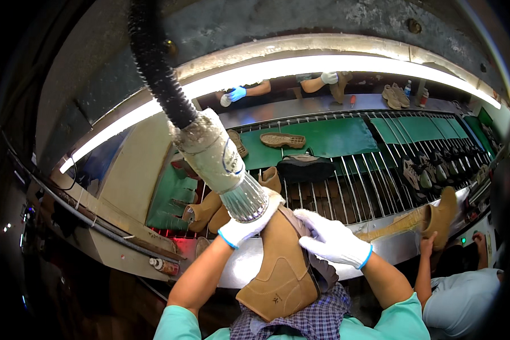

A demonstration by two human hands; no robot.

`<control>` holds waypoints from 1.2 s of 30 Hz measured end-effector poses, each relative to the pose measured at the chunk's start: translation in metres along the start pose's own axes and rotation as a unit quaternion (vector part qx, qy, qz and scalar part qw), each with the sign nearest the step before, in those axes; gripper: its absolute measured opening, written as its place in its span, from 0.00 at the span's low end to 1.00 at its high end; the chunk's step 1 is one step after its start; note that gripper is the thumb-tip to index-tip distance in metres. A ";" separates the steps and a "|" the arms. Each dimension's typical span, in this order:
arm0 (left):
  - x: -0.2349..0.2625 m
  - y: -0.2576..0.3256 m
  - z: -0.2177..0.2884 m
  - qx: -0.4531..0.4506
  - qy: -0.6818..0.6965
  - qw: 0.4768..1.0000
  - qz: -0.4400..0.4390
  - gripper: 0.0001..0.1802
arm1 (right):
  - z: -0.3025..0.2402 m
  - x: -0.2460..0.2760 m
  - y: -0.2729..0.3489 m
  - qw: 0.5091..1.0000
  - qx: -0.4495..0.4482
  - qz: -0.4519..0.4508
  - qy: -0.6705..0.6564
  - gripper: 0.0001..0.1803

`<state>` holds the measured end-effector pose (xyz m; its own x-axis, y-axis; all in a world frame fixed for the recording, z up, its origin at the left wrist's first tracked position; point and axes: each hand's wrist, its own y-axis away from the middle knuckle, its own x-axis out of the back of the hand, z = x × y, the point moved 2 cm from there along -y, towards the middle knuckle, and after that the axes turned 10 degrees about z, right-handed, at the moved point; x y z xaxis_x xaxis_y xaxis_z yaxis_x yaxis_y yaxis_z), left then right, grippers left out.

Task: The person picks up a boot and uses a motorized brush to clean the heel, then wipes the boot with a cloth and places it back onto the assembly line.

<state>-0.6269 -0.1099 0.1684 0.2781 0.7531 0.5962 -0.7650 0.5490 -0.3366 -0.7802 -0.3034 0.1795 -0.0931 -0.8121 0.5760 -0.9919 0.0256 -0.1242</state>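
Tan boot (284, 266) held aslant, lower centre of frame, over checked cloth (335, 305). Top end gripped by left hand (248, 228), fingers partly masked by clear nozzle (243, 198). Right hand (335, 241) half-curled at boot's edge; pinch cannot be told. Nozzle might be knocked if boot is raised; boot could be dropped if grip is loosened.

No lettering can be read. At six o'clock, the tan boot (286, 269) bears a small dark emblem (277, 299), with a mark beneath it too tiny to make out. Between seven and eight o'clock, a white-capped bottle (164, 266) carries a reddish-brown label, its print illegible. At two o'clock, on the far bench (374, 103), a blue bottle (407, 89) and a red bottle (424, 98) are too small for any print to show clearly.
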 end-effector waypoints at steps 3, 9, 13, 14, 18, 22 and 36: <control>0.000 -0.012 0.008 -0.045 -0.090 0.992 -0.077 0.18 | 0.006 -0.011 -0.013 0.998 -0.012 0.018 0.057 0.31; -0.011 -0.023 0.029 -0.004 -0.145 0.989 -0.034 0.23 | 0.031 -0.017 -0.032 0.995 -0.042 0.051 -0.076 0.27; -0.007 -0.015 0.032 0.002 -0.153 0.988 -0.019 0.24 | -0.002 -0.014 -0.001 0.996 0.038 0.069 0.042 0.30; -0.006 -0.011 0.027 0.016 -0.149 0.989 -0.013 0.24 | -0.024 -0.009 0.009 0.997 0.018 0.022 0.068 0.31; -0.009 -0.004 0.025 0.034 -0.063 0.997 0.038 0.20 | -0.026 -0.021 0.039 0.988 0.083 0.032 0.123 0.40; -0.002 0.001 0.042 -0.004 0.046 0.993 0.111 0.16 | -0.013 -0.018 0.013 0.993 -0.040 0.077 -0.078 0.56; -0.001 0.046 0.044 0.242 0.456 0.847 0.124 0.11 | -0.051 -0.007 -0.006 1.000 -0.025 0.010 0.002 0.53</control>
<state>-0.6882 -0.1016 0.1846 0.2387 0.9116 -0.3346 -0.9528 0.2864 0.1005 -0.7784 -0.2683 0.2177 -0.1135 -0.8091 0.5767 -0.9929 0.0709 -0.0960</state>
